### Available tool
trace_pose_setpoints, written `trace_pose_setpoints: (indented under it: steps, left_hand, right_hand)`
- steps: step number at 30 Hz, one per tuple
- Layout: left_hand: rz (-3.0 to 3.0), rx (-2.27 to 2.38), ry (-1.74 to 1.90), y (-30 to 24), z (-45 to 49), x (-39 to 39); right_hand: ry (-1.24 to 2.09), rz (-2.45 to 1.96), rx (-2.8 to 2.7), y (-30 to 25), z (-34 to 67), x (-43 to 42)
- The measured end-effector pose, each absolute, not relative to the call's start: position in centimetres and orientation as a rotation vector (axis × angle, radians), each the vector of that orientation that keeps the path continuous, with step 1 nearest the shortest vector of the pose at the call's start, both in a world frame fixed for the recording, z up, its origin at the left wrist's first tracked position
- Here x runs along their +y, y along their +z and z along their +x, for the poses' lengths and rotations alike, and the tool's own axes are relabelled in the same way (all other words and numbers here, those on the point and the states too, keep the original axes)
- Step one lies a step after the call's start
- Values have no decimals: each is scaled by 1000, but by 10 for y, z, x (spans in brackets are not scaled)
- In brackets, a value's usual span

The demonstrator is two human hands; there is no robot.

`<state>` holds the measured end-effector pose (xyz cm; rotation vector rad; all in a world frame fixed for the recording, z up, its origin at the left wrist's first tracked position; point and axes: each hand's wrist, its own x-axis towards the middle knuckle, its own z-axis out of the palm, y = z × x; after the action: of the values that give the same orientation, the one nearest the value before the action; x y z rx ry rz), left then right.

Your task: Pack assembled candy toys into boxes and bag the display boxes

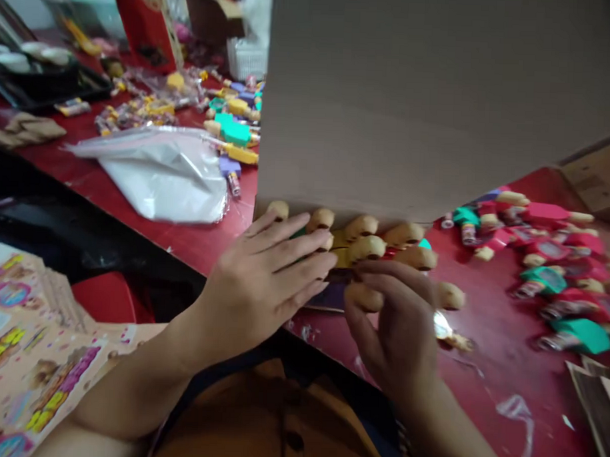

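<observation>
A tall grey-brown cardboard panel (389, 111) stands in front of me. At its foot lie several toys with rounded tan ends (368, 225) and coloured bodies, close together in rows. My left hand (255, 287) rests flat over the left ones, fingers stretched out and slightly apart. Beside it, my right hand (399, 312) curls its thumb and fingers round a tan-ended toy (363, 298) at the near edge of the group. The body of that toy is mostly hidden. Just right of this hand lies a small shiny wrapped piece (451, 333).
Red, green and purple toys (549, 250) are heaped at the right on the red table (479, 388). To the left are a clear plastic bag (161, 173), more coloured toys (233, 129) and a black tray (50, 86). Printed cardboard sheets (45, 359) are stacked at lower left.
</observation>
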<state>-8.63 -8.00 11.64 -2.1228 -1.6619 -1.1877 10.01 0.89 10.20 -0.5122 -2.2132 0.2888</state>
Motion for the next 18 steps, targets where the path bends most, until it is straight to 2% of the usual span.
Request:
trace_pose_setpoints:
  steps: [2,4,8,10,15,18]
  left_hand:
    - [-2019,-1650,-1357,121,-94,-83]
    - [-1886,-1660,-1402,122,-98,-83]
    - [-2137,-1609,-1161,114,-95,-73]
    - [-2174,-1629,-1165,110,-95,-65]
    - [-1599,-1615,-2009,144,-128,-39]
    - [-1832,-1702,-2155,185,-144,-28]
  right_hand:
    - [47,-458,-2053,111,117,14]
    - [-40,-489,-1962,114,129,21]
    - [185,-501,-2224,104,127,31]
    - [256,-463,-2302,100,122,32]
    - [497,-548,-2069,98,135,26]
    - [647,-650,-1762,93,151,26]
